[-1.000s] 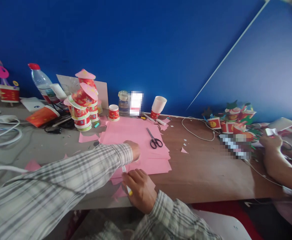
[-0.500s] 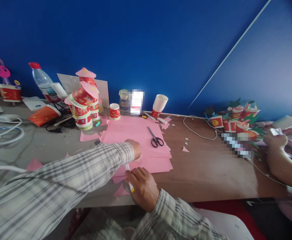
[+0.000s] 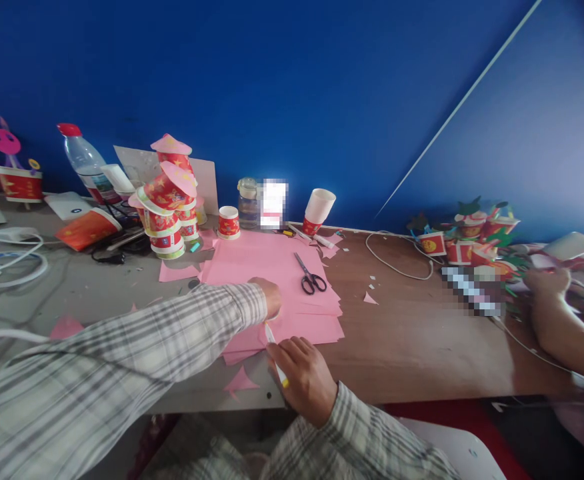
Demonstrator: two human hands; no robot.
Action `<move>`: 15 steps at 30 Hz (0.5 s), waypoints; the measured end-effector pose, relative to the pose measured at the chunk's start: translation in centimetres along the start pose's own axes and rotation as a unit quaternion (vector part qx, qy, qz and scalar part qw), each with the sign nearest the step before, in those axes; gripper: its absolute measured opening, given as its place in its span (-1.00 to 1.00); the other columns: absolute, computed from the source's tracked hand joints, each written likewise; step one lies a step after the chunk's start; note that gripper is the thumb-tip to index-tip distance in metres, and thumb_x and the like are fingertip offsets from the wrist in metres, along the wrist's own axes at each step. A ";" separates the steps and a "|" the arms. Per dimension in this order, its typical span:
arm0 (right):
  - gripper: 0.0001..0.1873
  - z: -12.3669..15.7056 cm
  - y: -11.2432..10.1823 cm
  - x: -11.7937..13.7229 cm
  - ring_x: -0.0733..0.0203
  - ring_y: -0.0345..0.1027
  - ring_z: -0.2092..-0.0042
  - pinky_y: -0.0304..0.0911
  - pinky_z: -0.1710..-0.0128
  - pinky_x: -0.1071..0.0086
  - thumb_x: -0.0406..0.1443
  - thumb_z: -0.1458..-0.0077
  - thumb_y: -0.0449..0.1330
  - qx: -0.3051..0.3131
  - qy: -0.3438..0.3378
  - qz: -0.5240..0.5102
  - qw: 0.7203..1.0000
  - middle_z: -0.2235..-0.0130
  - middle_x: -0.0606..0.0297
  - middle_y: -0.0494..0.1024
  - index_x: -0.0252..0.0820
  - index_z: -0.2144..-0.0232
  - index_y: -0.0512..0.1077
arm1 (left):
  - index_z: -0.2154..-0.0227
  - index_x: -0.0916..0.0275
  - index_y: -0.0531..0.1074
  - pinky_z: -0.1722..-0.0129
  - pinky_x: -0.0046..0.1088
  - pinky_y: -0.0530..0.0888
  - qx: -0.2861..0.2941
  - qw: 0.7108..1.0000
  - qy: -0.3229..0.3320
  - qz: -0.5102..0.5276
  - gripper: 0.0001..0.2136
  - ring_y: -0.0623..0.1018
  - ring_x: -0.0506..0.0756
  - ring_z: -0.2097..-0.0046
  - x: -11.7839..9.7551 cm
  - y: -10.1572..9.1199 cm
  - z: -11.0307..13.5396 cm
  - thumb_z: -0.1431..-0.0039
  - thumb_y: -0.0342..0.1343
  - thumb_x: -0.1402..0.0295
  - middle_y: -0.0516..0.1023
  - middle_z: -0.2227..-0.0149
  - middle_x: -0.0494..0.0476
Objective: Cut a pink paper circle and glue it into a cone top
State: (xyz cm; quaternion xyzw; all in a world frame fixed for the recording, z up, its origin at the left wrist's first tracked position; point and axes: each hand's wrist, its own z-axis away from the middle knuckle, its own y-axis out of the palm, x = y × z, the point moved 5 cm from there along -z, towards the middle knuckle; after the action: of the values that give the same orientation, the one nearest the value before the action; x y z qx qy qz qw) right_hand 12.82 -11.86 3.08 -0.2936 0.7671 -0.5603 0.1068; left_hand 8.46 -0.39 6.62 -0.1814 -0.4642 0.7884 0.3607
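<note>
A slim white pen [image 3: 273, 337] with a yellow end sits in the right hand [image 3: 305, 377], whose fingers are curled tight round the barrel. The tip touches the near edge of the pink paper [image 3: 267, 263], just beside the left hand [image 3: 273, 297]. That hand lies knuckles-up on the paper, pressing it down. It comes out of a grey plaid sleeve, and how far its fingers are spread cannot be told.

The paper is a loose stack of thin, matte, rectangular sheets, fanned slightly at the corners, and it runs from between the hands to well beyond the left one. A small pink paper triangle [image 3: 241, 381] lies left of the right hand, on the table's near edge.

Beyond the left hand and a little to its right, black-handled scissors [image 3: 312, 279] rest on the sheets, blades apart. Past them stand a tilted white paper cup [image 3: 319, 205], a glass jar [image 3: 247, 202] and a short red printed cup [image 3: 229, 222]. Further left is a leaning stack of red paper cups [image 3: 167, 207] capped with pink cones, then a clear plastic bottle [image 3: 83, 160] with a red cap.

The table [image 3: 422, 347] to the right of both hands is smooth brown wood, dotted with paper snippets. A white cable [image 3: 397, 265] loops across it, and another person's hand [image 3: 547, 285] is at its far right.
</note>
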 end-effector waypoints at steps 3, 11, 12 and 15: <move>-0.85 0.7 -0.6 -0.4 0.16 0.28 0.41 0.16 0.44 0.34 -0.32 -0.12 0.04 -0.004 0.017 -0.009 1.000 0.42 0.33 0.42 -0.12 0.22 0.32 | 0.22 0.23 0.27 0.28 -0.17 0.40 0.036 0.999 0.003 -0.037 -0.72 0.41 0.12 0.22 0.0 0.4 0.0 0.04 0.02 0.29 0.38 0.17 0.12; -0.81 -0.5 -1.0 2.8 0.15 0.24 0.41 0.13 0.46 0.31 -0.33 -0.11 0.01 0.034 -0.055 -0.022 0.998 0.38 0.31 0.40 -0.12 0.19 0.31 | 0.21 0.23 0.26 0.28 -0.17 0.40 0.055 0.996 0.012 -0.068 -0.72 0.40 0.12 0.21 -0.2 0.2 0.0 0.04 0.02 0.29 0.36 0.15 0.12; -0.79 -1.2 -0.9 3.2 0.14 0.24 0.40 0.12 0.46 0.31 -0.34 -0.10 0.01 0.039 -0.071 -0.014 0.997 0.36 0.29 0.40 -0.14 0.17 0.31 | 0.21 0.23 0.26 0.28 -0.16 0.40 0.056 0.996 0.012 -0.070 -0.72 0.40 0.12 0.21 -0.3 0.1 0.0 0.04 0.02 0.29 0.36 0.15 0.12; -0.77 -3.2 -0.5 3.6 0.12 0.23 0.37 0.10 0.45 0.31 -0.36 -0.11 -0.02 0.028 -0.084 0.014 0.996 0.34 0.24 0.39 -0.23 0.16 0.31 | 0.21 0.23 0.26 0.27 -0.16 0.40 0.061 0.995 0.013 -0.075 -0.72 0.40 0.13 0.21 -0.5 -0.1 0.2 0.04 0.02 0.29 0.36 0.15 0.12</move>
State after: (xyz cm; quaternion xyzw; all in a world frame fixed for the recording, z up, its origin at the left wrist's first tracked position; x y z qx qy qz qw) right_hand 8.52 -11.47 5.29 -0.3256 0.7435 -0.5532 0.1874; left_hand 8.71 -0.85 6.73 -0.1335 -0.4226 0.7835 0.4355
